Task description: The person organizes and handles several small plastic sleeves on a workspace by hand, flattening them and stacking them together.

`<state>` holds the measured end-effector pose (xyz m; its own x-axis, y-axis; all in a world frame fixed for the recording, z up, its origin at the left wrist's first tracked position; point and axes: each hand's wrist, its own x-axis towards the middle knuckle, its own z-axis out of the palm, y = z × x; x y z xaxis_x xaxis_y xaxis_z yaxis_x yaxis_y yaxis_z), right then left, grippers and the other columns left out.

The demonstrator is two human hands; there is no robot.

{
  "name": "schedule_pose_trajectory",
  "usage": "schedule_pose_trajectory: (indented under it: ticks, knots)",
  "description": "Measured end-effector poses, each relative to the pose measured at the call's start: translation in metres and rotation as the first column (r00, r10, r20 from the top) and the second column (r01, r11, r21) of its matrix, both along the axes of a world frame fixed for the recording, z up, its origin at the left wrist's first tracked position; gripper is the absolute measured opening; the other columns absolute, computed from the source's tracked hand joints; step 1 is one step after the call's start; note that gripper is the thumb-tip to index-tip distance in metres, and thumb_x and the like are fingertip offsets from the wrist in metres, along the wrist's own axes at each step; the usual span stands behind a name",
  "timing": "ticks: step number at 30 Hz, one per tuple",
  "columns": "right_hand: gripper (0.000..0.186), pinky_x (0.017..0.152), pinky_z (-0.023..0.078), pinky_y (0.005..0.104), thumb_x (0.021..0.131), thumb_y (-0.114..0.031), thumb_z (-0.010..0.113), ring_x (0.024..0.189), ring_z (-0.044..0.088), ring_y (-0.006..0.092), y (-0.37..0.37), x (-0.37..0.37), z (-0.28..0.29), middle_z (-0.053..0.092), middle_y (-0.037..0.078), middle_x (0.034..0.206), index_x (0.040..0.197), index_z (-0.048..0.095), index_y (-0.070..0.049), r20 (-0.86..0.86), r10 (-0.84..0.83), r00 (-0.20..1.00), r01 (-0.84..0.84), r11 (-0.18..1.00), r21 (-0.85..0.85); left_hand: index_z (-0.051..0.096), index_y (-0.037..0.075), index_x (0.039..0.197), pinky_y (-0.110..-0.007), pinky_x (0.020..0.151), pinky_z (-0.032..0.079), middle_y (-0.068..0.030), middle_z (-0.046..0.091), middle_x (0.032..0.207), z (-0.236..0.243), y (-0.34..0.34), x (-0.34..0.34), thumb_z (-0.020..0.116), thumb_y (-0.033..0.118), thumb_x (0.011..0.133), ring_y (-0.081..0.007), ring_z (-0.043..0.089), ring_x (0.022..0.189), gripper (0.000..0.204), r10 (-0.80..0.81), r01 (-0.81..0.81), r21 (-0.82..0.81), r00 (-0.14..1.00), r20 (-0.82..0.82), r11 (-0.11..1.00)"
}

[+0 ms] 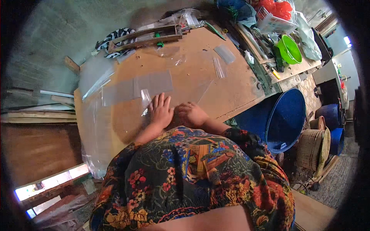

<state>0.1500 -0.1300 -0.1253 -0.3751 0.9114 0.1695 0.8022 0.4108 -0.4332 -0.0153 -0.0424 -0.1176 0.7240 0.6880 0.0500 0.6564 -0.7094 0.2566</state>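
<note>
My left hand (pixel 161 111) lies palm down on the brown tabletop (pixel 227 90), its fingers stretched out and a little apart. Beside its fingertips is a crumpled, shiny strip of clear plastic (pixel 145 99). Just beyond are flat clear plastic sheets (pixel 156 82), laid partly over one another in a row toward the left. My right hand (pixel 191 114) rests close by on the right with its fingers curled inward. What those fingers hold, if anything, is hidden. Past it lies a thin, see-through plastic piece (pixel 205 91), hard to make out against the board.
A wooden frame (pixel 144 37) sits along the far edge by a striped cloth (pixel 111 38). More clear plastic pieces (pixel 224 54) lie far right. A green basin (pixel 290 50) and a white basket (pixel 271 21) stand on the right bench. Below is a large blue barrel (pixel 285 119).
</note>
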Motion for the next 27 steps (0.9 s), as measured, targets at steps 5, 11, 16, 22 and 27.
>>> schedule_pose_trajectory:
  ticks: [5, 11, 16, 22, 27]
  knots:
    - [0.041, 0.09, 0.033, 0.0442, 0.071, -0.027, 0.057, 0.114, 0.038, 0.0279, 0.004, 0.034, 0.023, 0.047, 0.01, 0.116, 0.108, 0.052, -0.009, 0.162, -0.456, 0.875, 0.456, 0.889, 0.034, 0.028, 0.011, 0.132, -0.054, 0.096, 0.015, -0.0136, 0.019, 0.139, 0.013, -0.004, -0.023, 0.042, 0.037, 0.083, -0.032, 0.018, 0.127, 0.056, 0.063, -0.056, 0.041, 0.978, -0.201, 0.998]
    - [0.052, 0.088, 0.035, 0.0426, 0.071, -0.027, 0.06, 0.104, 0.046, 0.0307, 0.036, 0.058, 0.009, 0.053, 0.014, 0.107, 0.118, 0.044, -0.01, 0.116, -0.807, 0.579, 0.815, 0.573, -0.082, 0.028, 0.009, 0.132, -0.056, 0.096, 0.014, -0.0146, 0.018, 0.139, 0.017, -0.003, -0.029, 0.046, 0.037, 0.081, -0.0325, 0.015, 0.128, 0.06, 0.091, -0.088, 0.022, 0.979, -0.184, 0.996]
    - [0.045, 0.072, 0.045, 0.0367, 0.068, -0.011, 0.063, 0.078, 0.058, 0.0287, 0.05, 0.056, 0.037, 0.059, 0.014, 0.088, 0.111, 0.05, -0.007, -0.267, -0.811, 0.521, 0.698, 0.585, -0.413, 0.03, 0.009, 0.131, -0.059, 0.095, 0.013, -0.0149, 0.017, 0.139, 0.009, -0.002, -0.031, 0.049, 0.039, 0.078, -0.0331, 0.013, 0.128, 0.064, 0.072, -0.071, 0.014, 0.983, -0.17, 0.997]
    - [0.028, 0.069, 0.046, 0.0393, 0.072, -0.002, 0.056, 0.081, 0.057, 0.0333, 0.05, 0.062, 0.069, 0.055, 0.018, 0.092, 0.099, 0.052, -0.007, -0.384, -0.621, 0.683, 0.657, 0.752, -0.047, 0.029, 0.013, 0.132, -0.058, 0.096, 0.011, -0.0135, 0.017, 0.14, 0.003, -0.001, -0.034, 0.053, 0.039, 0.076, -0.0332, 0.015, 0.128, 0.066, 0.077, -0.064, 0.066, 0.972, -0.22, 0.996]
    - [0.024, 0.06, 0.045, 0.0357, 0.072, -0.002, 0.058, 0.067, 0.055, 0.0289, 0.05, 0.065, 0.069, 0.054, 0.014, 0.078, 0.096, 0.054, -0.005, -0.441, -0.656, 0.613, 0.741, 0.671, 0.031, 0.029, 0.013, 0.132, -0.057, 0.096, 0.013, -0.013, 0.018, 0.139, 0.005, -0.003, -0.032, 0.052, 0.041, 0.077, -0.0333, 0.017, 0.127, 0.066, 0.077, -0.063, 0.088, 0.982, -0.173, 0.994]
